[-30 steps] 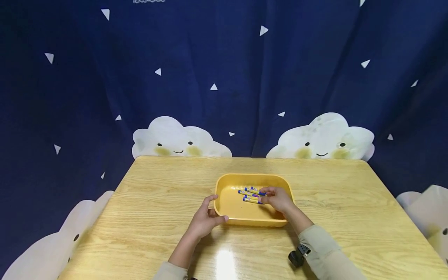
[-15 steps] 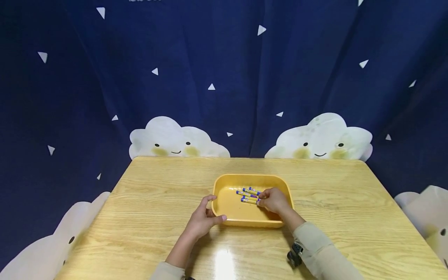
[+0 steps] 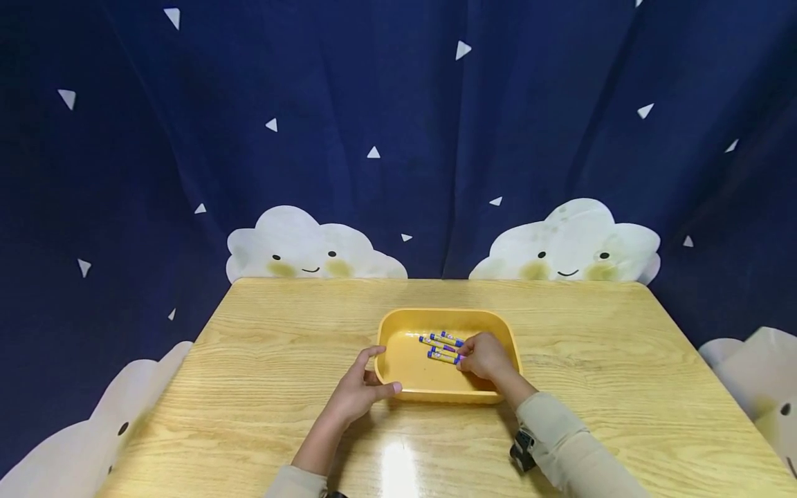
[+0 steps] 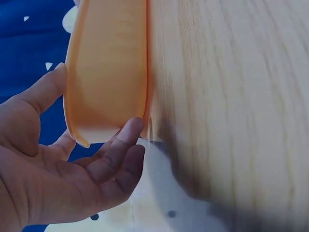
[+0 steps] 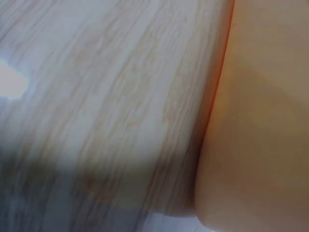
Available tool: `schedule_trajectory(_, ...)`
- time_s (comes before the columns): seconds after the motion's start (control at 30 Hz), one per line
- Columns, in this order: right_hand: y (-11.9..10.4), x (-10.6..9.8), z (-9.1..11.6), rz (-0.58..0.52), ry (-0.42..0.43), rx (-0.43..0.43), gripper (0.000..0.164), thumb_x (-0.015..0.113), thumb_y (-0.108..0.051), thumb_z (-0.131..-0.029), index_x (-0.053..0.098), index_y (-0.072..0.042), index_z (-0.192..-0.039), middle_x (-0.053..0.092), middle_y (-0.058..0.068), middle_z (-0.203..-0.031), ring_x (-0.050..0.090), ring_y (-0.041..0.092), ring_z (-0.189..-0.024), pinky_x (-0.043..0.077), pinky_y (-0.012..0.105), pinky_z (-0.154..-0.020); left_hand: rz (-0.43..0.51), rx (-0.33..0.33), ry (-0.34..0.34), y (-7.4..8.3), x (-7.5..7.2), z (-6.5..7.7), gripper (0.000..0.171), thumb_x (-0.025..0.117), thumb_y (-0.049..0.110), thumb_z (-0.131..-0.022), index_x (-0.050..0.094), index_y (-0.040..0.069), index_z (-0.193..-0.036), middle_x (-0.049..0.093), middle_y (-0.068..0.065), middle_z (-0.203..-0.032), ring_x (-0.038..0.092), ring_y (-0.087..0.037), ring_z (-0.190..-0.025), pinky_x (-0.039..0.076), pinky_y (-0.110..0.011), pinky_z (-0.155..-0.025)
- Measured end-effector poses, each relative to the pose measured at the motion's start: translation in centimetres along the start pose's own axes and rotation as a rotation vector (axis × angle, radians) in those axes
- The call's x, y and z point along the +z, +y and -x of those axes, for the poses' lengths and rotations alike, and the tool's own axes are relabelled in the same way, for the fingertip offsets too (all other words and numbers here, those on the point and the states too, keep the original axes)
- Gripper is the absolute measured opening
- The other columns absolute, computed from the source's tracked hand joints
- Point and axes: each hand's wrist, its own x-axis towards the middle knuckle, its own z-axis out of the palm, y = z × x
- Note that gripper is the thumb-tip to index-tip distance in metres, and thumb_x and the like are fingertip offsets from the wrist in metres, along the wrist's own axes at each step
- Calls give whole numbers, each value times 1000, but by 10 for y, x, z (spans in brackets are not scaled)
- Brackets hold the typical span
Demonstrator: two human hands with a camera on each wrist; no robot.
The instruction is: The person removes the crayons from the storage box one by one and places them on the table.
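On the table [image 3: 286, 346] — left grip [image 3: 356, 394] holds tray [image 3: 445, 397].

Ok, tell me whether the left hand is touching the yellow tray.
Touching. In the left wrist view, the left hand meets the yellow tray, a fingertip against its rim.

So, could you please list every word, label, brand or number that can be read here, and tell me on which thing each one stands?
No text can be read in any view.
Sticks: small marks on the yellow sides, too small to read.
Black device by the right sleeve: too small to tell.
Tray, table: no text shows.
Curtain: triangles and clouds, no words.
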Motion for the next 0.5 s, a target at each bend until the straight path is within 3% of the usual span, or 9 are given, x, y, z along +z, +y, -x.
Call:
schedule_trajectory(0.23,3,0,-1,-148,-13,59,17,82,-5,-63,66,-6,-69,59,-1,-65,48,16,-62,39,27,-54,25,-5,-15,0,1,-1,75,78,23,-76,37,14,-138,54,-11,-81,50,-20,-69,40,-31,-58)
schedule_trajectory(0.37,4,1,-3,-235,6,26,10,79,-7,-70,69,-4,-74,61,-1,-68,49,14,-62,40,26,-55,41,-5,-25,-1,1,0,77,78,21,-76,36,12,-139,53,-11,-79,48,-19,-67,39,-30,-56)
schedule_trajectory(0.5,2,3,-5,-386,48,-74,8,75,-6,-77,72,1,-80,64,4,-76,52,15,-69,42,27,-61,48,-7,-18,-1,-1,0,76,79,21,-76,36,13,-139,54,-11,-80,50,-19,-68,40,-31,-57)
